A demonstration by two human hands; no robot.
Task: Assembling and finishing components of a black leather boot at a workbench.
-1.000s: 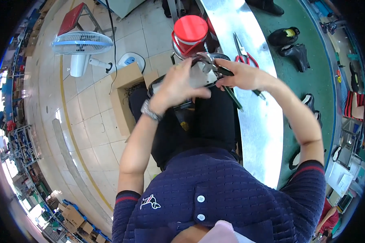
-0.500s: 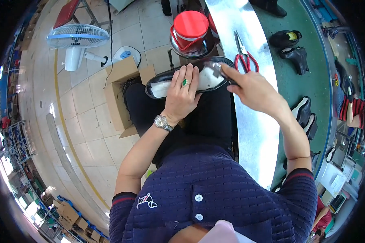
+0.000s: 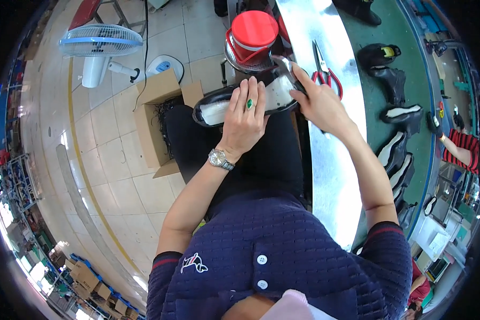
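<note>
A black shoe upper [image 3: 199,116], white underside facing up, lies across my lap. My left hand [image 3: 243,116] is wrapped over its middle and holds it; a ring and a wristwatch show on that arm. My right hand [image 3: 321,102] is closed around a hammer [image 3: 285,65] whose metal head is over the shoe's right end. Whether the head touches the shoe I cannot tell. Just right of the right hand, red-handled pliers [image 3: 320,61] rest on the metal bench [image 3: 333,197].
A red-lidded bucket [image 3: 254,29] stands on a wire stool ahead. Left are an open cardboard box [image 3: 149,125] with dark scraps and a fan [image 3: 98,41]. Several black shoes [image 3: 396,152] line a green conveyor belt [image 3: 352,80] at right. A co-worker's arm [image 3: 460,149] shows beyond.
The hammer head has turned and shifted slightly up and left over the shoe's end. My left hand keeps its hold. More shoes with white undersides show on the green belt.
</note>
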